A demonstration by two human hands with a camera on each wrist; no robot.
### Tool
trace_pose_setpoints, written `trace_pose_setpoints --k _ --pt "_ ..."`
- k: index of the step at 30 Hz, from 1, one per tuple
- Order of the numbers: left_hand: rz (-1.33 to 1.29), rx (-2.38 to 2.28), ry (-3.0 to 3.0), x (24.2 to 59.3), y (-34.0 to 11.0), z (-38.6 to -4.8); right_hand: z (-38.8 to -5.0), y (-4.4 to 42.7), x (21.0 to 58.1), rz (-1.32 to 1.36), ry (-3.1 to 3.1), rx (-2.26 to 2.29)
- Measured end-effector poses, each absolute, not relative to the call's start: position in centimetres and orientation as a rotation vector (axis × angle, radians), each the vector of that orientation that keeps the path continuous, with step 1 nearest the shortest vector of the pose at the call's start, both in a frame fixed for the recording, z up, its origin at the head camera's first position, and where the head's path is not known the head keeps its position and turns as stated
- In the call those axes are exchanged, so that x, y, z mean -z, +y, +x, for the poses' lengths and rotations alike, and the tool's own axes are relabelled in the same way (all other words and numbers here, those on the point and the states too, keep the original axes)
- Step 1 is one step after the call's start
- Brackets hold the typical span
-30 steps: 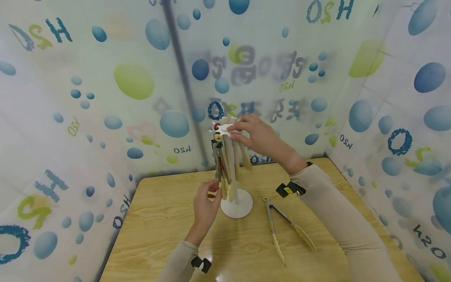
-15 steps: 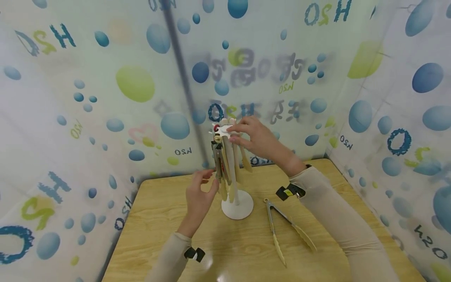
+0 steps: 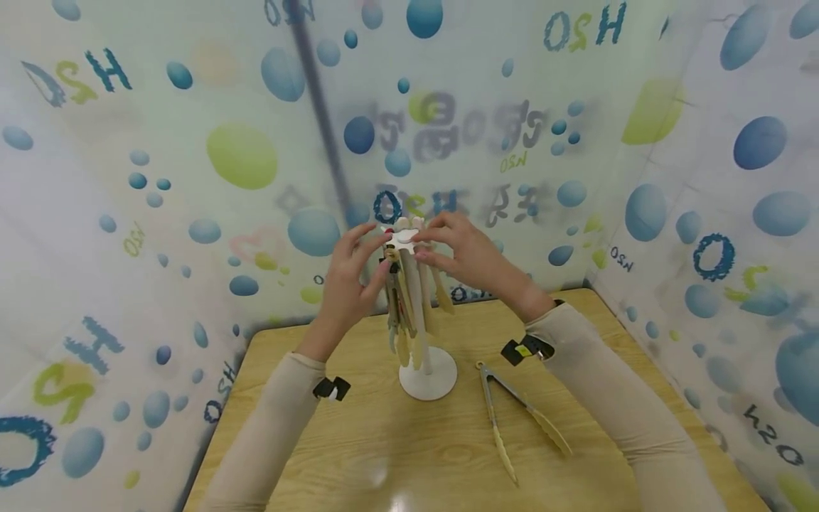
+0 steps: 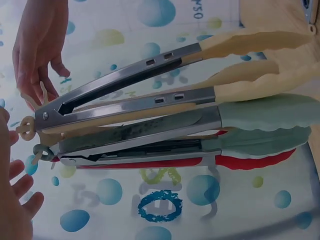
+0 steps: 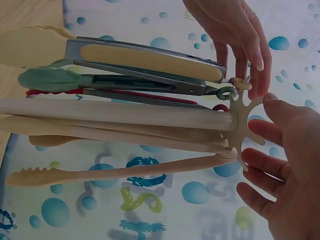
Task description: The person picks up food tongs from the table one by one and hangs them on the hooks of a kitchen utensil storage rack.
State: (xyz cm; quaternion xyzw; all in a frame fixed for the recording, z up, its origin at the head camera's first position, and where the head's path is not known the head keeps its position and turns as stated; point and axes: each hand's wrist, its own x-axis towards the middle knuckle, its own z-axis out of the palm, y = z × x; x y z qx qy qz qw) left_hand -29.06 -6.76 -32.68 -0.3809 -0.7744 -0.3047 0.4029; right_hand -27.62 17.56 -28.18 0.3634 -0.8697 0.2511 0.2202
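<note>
A white utensil stand (image 3: pixel 441 380) rises from the table with several tools hanging from its prongs. My right hand (image 3: pixel 476 259) grips its top, thumb and fingertips around the pronged disc (image 5: pixel 245 117). My left hand (image 3: pixel 345 284) is at the left side of that top, its fingers spread over the hanging rings and holding nothing that I can make out. Cream-tipped tongs (image 4: pixel 130 107), green-tipped tongs (image 4: pixel 270 110) and red tongs (image 4: pixel 255 161) hang side by side there. Beige serving tools, one with a toothed end (image 5: pixel 45 176), hang on the right side.
Another pair of cream-tipped tongs (image 3: pixel 484 371) lies spread on the wooden table (image 3: pixel 307 427), right of the stand's base. Patterned cloth walls (image 3: pixel 243 156) enclose the table behind and at both sides.
My left hand has risen from the tips of the hanging tongs to the stand's top, its fingers letting go below. My right hand stays at the disc.
</note>
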Motion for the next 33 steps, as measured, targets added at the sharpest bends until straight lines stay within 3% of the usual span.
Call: trace_pose_setpoints --k 33 --pt "-1.218 0.810 -2.245 31.4 -6.9 -31.4 -27.5 17.6 28.8 0.992 -2.368 -0.652"
